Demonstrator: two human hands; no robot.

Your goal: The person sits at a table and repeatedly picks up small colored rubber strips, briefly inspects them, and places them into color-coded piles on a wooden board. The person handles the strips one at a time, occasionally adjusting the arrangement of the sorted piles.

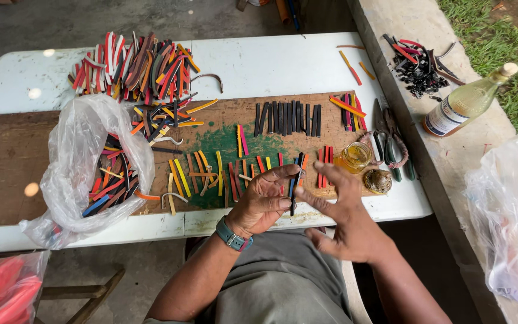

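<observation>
Here the left hand (263,201) pinches a dark strip (295,183) upright, long axis pointing away, at the surface's near edge; the right hand (348,216) hovers open just beside it.

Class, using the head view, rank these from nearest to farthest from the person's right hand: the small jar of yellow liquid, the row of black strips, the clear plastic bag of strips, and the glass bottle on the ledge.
From the right hand:
1. Small jar of yellow liquid, just beyond the fingers.
2. Row of black strips, farther back on the board.
3. Glass bottle, right, on the ledge.
4. Clear plastic bag, far left.
</observation>
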